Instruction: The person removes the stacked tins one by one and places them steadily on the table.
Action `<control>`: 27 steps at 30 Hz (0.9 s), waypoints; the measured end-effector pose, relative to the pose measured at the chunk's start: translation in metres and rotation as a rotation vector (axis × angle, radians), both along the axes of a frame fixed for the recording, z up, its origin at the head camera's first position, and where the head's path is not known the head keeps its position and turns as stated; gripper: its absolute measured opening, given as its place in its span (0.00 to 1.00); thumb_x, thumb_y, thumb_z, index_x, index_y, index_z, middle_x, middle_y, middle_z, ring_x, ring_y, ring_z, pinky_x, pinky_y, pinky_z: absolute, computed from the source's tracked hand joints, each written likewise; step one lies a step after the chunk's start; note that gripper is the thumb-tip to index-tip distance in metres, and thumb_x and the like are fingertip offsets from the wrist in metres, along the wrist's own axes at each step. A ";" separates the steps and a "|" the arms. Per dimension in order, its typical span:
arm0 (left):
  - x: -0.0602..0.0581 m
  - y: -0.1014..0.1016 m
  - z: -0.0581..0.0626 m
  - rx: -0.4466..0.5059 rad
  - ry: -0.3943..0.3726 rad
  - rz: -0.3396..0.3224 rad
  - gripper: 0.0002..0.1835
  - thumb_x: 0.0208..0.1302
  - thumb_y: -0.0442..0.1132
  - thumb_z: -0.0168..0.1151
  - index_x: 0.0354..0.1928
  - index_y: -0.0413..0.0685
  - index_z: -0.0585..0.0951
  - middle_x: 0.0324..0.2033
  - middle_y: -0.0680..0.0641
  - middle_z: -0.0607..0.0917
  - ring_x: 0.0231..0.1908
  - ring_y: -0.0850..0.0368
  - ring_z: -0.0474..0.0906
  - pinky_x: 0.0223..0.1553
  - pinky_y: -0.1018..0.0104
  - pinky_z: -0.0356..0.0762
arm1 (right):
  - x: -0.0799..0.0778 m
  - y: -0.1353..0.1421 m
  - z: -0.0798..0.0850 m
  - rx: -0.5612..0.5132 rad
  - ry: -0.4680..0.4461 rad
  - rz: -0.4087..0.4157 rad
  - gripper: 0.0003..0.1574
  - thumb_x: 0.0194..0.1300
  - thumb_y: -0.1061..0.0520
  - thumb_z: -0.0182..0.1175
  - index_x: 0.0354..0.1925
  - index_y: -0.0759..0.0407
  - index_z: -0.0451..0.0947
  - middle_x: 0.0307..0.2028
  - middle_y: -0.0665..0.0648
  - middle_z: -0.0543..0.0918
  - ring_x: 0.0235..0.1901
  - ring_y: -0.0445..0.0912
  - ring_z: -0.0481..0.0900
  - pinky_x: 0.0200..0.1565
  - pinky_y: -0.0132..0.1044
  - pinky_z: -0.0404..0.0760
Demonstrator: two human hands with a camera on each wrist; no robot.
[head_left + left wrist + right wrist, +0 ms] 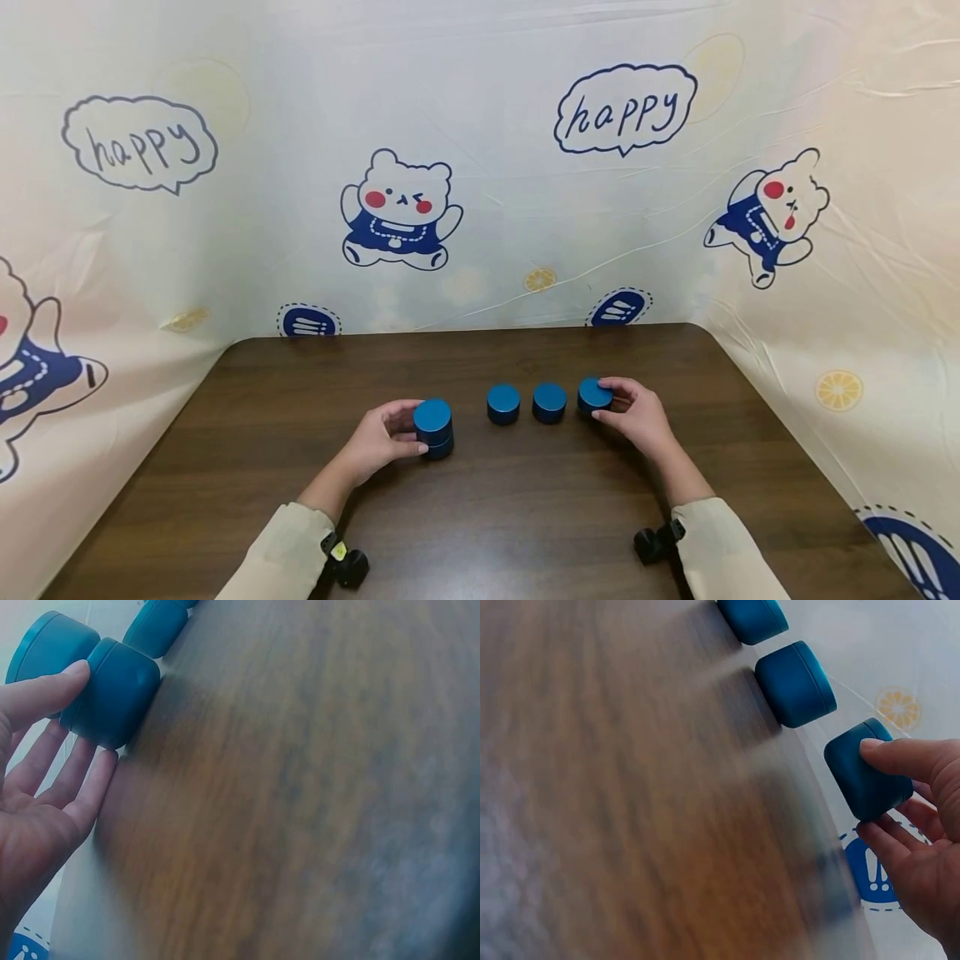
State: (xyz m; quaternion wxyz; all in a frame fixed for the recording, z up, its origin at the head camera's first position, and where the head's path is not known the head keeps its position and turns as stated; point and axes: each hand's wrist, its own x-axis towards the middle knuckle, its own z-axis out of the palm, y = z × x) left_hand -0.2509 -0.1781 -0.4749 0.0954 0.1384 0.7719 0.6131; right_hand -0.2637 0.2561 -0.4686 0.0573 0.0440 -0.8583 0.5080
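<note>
Two small round blue jars with lids stand stacked, the upper jar [432, 417] on the lower jar [112, 694]. My left hand [381, 440] grips this stack from the left; in the left wrist view its thumb presses the lower jar near the lid seam, with the fingers on the opposite side. To the right, a middle jar [503, 404] and another jar [550, 403] stand apart in a row. My right hand [639, 419] pinches the rightmost jar [862, 772] between thumb and fingers. In the right wrist view that jar looks slightly tilted against its neighbours.
Everything stands on a dark brown wooden table [510, 508]. A pale printed cloth [510, 208] with bears and lettering hangs behind and at both sides. Small black wrist cameras are strapped at the left sleeve [281, 554] and right sleeve [723, 546].
</note>
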 end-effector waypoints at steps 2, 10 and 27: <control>0.000 0.000 0.000 -0.002 -0.002 0.000 0.34 0.50 0.30 0.75 0.61 0.43 0.75 0.57 0.40 0.79 0.58 0.42 0.75 0.55 0.55 0.77 | 0.000 0.002 -0.001 0.000 -0.017 -0.002 0.31 0.55 0.65 0.72 0.57 0.64 0.76 0.58 0.67 0.75 0.57 0.61 0.76 0.57 0.51 0.75; 0.000 0.000 0.000 0.004 -0.006 -0.002 0.34 0.50 0.30 0.76 0.62 0.42 0.74 0.58 0.39 0.78 0.58 0.41 0.74 0.55 0.55 0.77 | -0.002 0.004 -0.004 0.031 -0.038 -0.002 0.30 0.56 0.65 0.71 0.57 0.65 0.75 0.57 0.69 0.75 0.56 0.61 0.76 0.57 0.52 0.74; -0.002 0.000 0.000 0.010 -0.015 -0.003 0.34 0.50 0.29 0.75 0.62 0.41 0.74 0.58 0.39 0.78 0.59 0.41 0.73 0.55 0.55 0.76 | -0.006 0.003 -0.005 0.132 -0.051 0.022 0.28 0.56 0.63 0.71 0.56 0.64 0.76 0.55 0.69 0.77 0.53 0.61 0.77 0.55 0.55 0.76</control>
